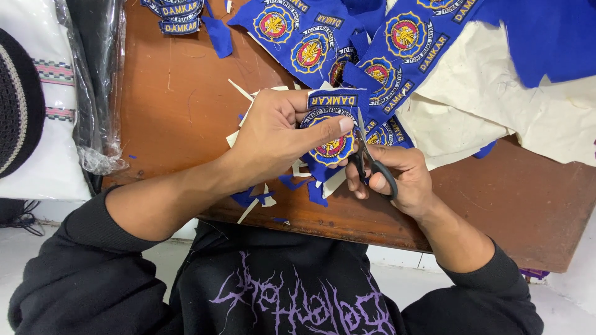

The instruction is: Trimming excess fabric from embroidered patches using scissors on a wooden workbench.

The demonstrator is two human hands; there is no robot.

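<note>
Nearest us, our right hand (397,180) is closed through the black scissors (371,162), blades up at the patch's edge; our left hand (279,130) pinches the blue patch (332,127) above the wooden table (174,105); best we turn the patch, not the blades; beyond, uncut patches (372,43) on cream cloth (496,105); the blade tips are hard to see.

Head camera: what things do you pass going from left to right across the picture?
Black knitted hat → clear plastic wrap → left hand → blue patch → scissors → right hand → cream cloth.
</note>
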